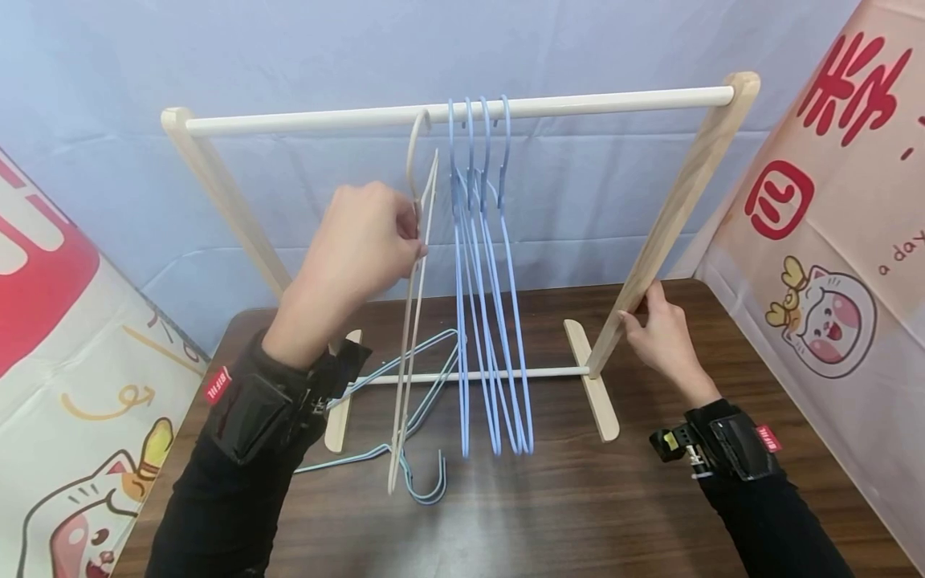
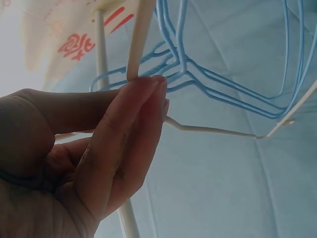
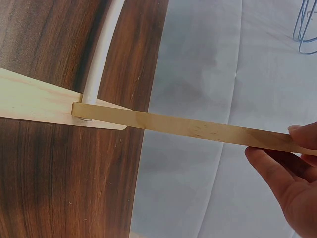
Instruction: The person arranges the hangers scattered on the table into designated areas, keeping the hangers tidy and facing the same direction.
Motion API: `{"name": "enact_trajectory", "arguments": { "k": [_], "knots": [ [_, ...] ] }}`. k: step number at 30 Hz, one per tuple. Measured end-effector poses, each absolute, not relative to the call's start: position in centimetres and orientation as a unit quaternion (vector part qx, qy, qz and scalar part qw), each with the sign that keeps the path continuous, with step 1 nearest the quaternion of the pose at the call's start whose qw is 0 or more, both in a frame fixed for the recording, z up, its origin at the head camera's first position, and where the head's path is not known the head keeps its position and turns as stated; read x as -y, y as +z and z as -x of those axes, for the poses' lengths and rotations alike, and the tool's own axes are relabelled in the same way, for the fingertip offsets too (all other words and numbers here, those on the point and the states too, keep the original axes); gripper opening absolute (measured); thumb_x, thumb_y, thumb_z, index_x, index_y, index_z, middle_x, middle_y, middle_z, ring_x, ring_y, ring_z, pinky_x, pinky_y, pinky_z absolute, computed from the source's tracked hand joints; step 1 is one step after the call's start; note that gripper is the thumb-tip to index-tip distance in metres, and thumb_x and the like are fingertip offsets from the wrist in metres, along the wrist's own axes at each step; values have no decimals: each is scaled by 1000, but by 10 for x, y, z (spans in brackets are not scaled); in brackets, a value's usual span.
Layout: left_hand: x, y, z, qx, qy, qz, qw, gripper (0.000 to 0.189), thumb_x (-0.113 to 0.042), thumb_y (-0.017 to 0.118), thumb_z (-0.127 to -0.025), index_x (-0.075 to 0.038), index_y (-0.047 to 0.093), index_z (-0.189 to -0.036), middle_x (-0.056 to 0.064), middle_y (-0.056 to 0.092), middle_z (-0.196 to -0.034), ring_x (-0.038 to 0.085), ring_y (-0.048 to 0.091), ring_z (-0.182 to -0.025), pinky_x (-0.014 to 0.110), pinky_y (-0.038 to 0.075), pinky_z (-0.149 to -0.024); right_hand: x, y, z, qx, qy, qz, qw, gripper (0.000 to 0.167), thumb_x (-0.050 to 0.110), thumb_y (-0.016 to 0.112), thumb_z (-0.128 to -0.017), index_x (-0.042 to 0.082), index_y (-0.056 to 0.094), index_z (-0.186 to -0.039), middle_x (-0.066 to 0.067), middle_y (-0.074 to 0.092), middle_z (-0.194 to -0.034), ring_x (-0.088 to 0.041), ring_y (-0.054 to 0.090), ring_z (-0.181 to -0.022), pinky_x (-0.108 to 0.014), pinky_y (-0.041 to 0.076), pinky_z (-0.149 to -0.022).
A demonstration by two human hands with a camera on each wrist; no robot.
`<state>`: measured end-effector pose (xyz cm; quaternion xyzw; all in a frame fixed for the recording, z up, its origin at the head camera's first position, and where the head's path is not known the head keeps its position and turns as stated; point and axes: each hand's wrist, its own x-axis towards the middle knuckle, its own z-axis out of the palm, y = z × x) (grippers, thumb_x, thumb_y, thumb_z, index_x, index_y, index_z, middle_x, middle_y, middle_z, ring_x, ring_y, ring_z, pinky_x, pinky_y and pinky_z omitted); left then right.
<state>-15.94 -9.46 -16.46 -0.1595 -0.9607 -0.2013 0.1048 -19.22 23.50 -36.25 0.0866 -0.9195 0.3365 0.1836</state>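
Note:
My left hand (image 1: 364,241) pinches a white hanger (image 1: 411,160) between thumb and fingertips, just under its hook. In the head view the hook is over the white top rail (image 1: 614,103) of a small clothes rack. Several blue hangers (image 1: 486,189) hang close together on the rail, right of the white one. With thumb and fingers on opposite sides, my right hand (image 1: 661,337) holds the rack's right wooden post (image 1: 672,213) low down. The right wrist view shows the thumb and fingers at the edges of this post (image 3: 188,126).
Grey-blue hangers (image 1: 426,499) lie on the dark wooden table (image 1: 535,514), left of centre and partly under the rack. A lower white bar (image 1: 549,372) joins the wooden feet (image 1: 592,385). Pale blue cloth (image 1: 325,56) hangs behind, with printed cloths at both sides.

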Motion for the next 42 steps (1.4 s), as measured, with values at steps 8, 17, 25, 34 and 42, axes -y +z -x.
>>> {"name": "enact_trajectory", "arguments": {
  "k": [8,17,25,34,42],
  "knots": [
    [90,-156,158,961,-205,157,97,11,-8,63,-80,-3,67,-70,3,65,-63,23,60,-68,31,43,-61,-235,-363,193,920,335,-89,184,39,-5,55,-85,-11,36,-118,-34,55,-92,-46,57,-79,-46,44,-57],
    [88,-151,162,965,-205,145,79,13,-8,63,-81,-2,70,-73,4,66,-63,25,59,-73,31,41,-62,-235,-362,192,919,334,-93,187,38,-5,55,-85,-12,36,-117,-34,55,-92,-47,57,-79,-46,44,-57],
    [86,-152,163,965,-210,137,76,13,-9,62,-83,-2,70,-76,4,66,-64,23,60,-72,30,41,-60,-235,-361,191,918,339,-90,184,38,-5,55,-85,-12,36,-117,-35,54,-94,-48,57,-82,-48,46,-58],
    [82,-150,166,964,-211,135,90,13,-10,63,-82,-2,71,-74,5,66,-65,23,57,-69,29,39,-56,-235,-362,191,919,336,-90,186,37,-5,55,-85,-12,37,-116,-34,55,-92,-46,57,-79,-46,44,-57],
    [81,-152,171,964,-211,135,94,13,-11,64,-81,-3,71,-74,5,66,-64,23,57,-70,29,39,-58,-235,-362,192,918,337,-93,188,38,-5,55,-85,-12,36,-117,-34,55,-92,-45,57,-80,-46,43,-57]
  ]
}}
